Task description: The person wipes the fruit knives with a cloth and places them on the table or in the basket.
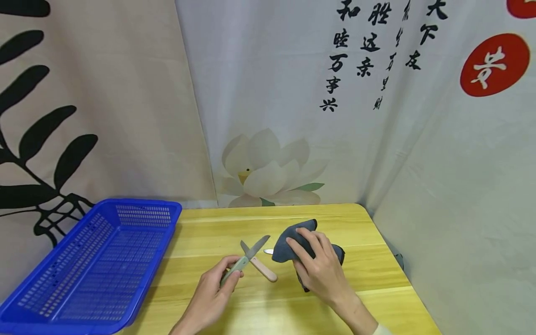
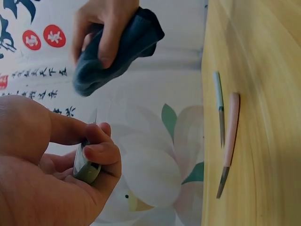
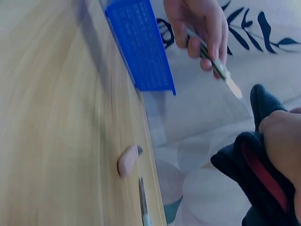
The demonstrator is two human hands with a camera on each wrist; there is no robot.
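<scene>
My left hand [image 1: 211, 291] grips the pale green handle of a small knife [image 1: 239, 267], its blade pointing up and away to the right. In my right hand [image 1: 324, 272] is a bunched dark blue cloth [image 1: 289, 242], held above the table just right of that blade; the right wrist view shows the two apart. A pink-handled knife [image 1: 264, 270] lies on the table beneath the held one. Beside it lies a second green-handled knife [image 2: 219, 101]; from the head only its blade tip [image 1: 268, 251] shows, the cloth hiding the rest.
A blue plastic basket [image 1: 177, 214] with slotted walls stands on the left of the yellow wooden table [image 1: 201, 223]. Behind the table hangs a pale curtain [image 1: 268, 83] with printed flowers and writing. The table's right edge slants toward me.
</scene>
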